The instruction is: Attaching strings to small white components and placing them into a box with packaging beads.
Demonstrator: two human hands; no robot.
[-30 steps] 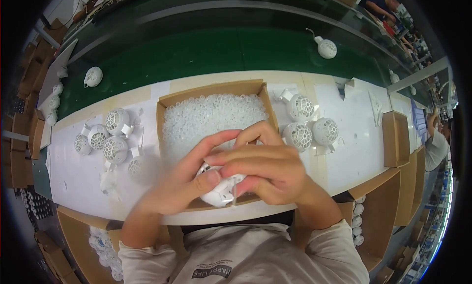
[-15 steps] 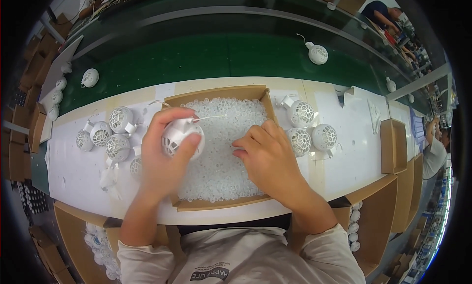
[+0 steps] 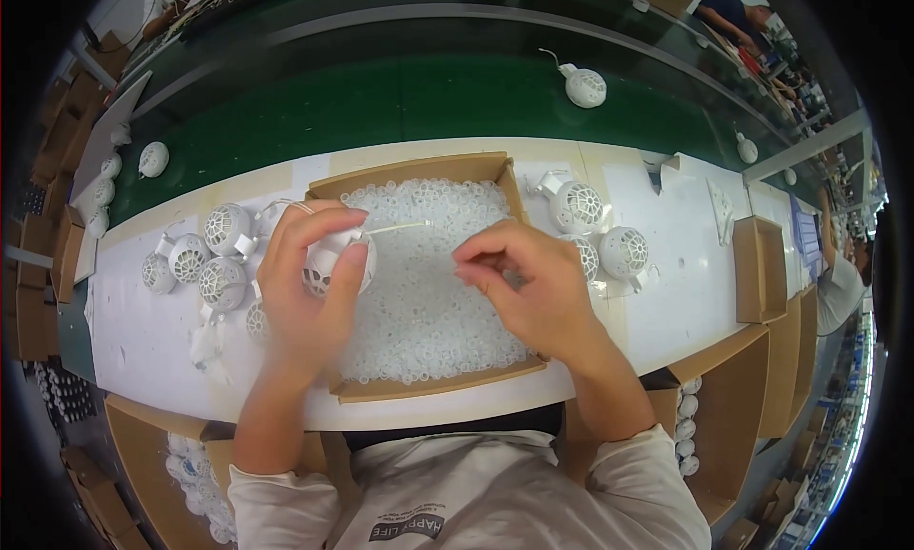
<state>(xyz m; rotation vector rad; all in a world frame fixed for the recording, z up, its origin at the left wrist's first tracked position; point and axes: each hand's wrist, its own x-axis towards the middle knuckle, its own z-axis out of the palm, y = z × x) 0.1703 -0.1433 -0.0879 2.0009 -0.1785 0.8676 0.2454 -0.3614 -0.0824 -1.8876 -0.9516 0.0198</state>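
The white lattice ball (image 3: pixel 335 260) sits in the left hand (image 3: pixel 309 283), over the left edge of the cardboard box (image 3: pixel 419 174). Thumb and fingers wrap most of it, so only part of its perforated shell shows; its lower half is hidden by the palm. A thin white strip (image 3: pixel 395 228) sticks out of the ball toward the right, its long axis running nearly level across the box and tilting slightly upward. Its far end is hard to make out against the pale contents.

The right hand (image 3: pixel 524 283) hovers over the middle of the box, thumb and forefinger pinched together; whether they hold anything is too small to tell. The box is filled with small translucent white rings (image 3: pixel 428 312), blurred into 1 mass.

Left of the box, several finished lattice balls (image 3: pixel 205 260) cluster on the white table (image 3: pixel 666 226), partly hidden behind the left hand. 3 more balls (image 3: pixel 595 231) lie just right of the box. Beyond, on the green belt (image 3: pixel 428 98), lies another ball (image 3: pixel 584 85).
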